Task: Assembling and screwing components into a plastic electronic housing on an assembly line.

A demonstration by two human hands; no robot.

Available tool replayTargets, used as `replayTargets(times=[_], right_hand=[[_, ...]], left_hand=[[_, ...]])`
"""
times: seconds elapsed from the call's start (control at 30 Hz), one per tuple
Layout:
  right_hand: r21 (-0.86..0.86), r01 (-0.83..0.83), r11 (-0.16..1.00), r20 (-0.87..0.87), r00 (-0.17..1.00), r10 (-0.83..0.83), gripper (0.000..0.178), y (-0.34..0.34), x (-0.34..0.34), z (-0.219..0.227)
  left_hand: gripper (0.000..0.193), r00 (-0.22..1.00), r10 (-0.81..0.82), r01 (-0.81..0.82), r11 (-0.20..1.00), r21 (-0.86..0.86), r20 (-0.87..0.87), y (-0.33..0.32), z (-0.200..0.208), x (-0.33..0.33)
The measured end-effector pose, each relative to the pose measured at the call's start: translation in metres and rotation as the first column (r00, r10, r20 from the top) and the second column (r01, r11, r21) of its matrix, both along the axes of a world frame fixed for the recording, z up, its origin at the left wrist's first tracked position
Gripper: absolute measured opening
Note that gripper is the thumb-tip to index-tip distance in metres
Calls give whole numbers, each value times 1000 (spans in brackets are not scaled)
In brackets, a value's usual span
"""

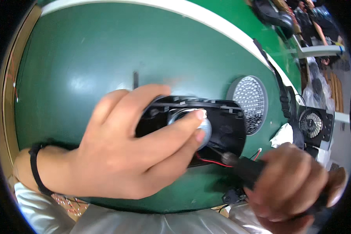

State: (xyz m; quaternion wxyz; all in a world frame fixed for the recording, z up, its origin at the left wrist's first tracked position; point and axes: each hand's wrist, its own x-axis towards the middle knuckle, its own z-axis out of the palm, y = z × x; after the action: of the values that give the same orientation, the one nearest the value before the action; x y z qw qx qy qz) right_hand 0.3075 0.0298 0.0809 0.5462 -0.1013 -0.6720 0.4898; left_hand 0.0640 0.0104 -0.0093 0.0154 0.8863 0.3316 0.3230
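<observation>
My left hand grips an open black plastic housing on the green table, its fingers curled over the left end. Two fingertips press on a round silver part inside the housing. From the right, my right hand is wrapped round a black power screwdriver, blurred by motion. Its thin tip reaches into the housing just right of the silver part. Red and black wires run along the housing's near edge to a small white connector.
Beyond the housing's right end sits a round grey dish-like part with a dotted face. A small black part lies near the front edge. At the right are a black strap, a white cloth and a black fan.
</observation>
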Motion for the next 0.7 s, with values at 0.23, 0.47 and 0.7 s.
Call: replayTargets(times=[0.23, 0.47, 0.7], right_hand=[[-97, 581, 808, -25, 810, -586, 16, 16, 36, 8], [-45, 519, 853, -73, 850, -521, 25, 70, 45, -53], [-60, 553, 831, -71, 828, -556, 25, 78, 40, -56]], left_hand=[[80, 934, 76, -108, 992, -72, -348, -25, 45, -8], [66, 920, -74, 34, 993, -111, -386, 2, 34, -6], [54, 968, -113, 101, 993, -64, -226, 2, 23, -7]])
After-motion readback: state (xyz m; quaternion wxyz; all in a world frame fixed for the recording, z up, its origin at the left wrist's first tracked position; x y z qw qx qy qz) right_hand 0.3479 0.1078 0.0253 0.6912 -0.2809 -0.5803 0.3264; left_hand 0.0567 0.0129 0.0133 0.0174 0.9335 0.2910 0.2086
